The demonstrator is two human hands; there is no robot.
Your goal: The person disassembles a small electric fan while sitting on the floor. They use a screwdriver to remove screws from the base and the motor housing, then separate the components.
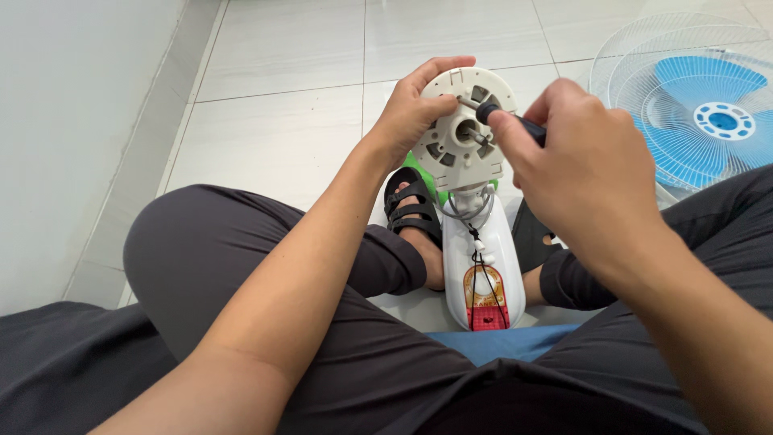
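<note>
Tiled floor: pale grey squares, bearing everything listed below; a plain wall runs along its left edge.

Fan guard: white wire cage lying at upper right on the floor, well apart from the hands, with a blue fan blade inside it.

Fan body: white housing standing upright between the person's crossed legs, a red and orange panel low on its face, cords running down the front. A black sandal sits just beside it on the left.

Motor plate: round white disc with slots, atop the fan body, its face turned toward the camera.

Left hand: fingers curled round the left rim of the motor plate, gripping it.

Right hand: fingers closed on a dark-handled screwdriver, whose tip touches the motor plate near its centre.
</note>
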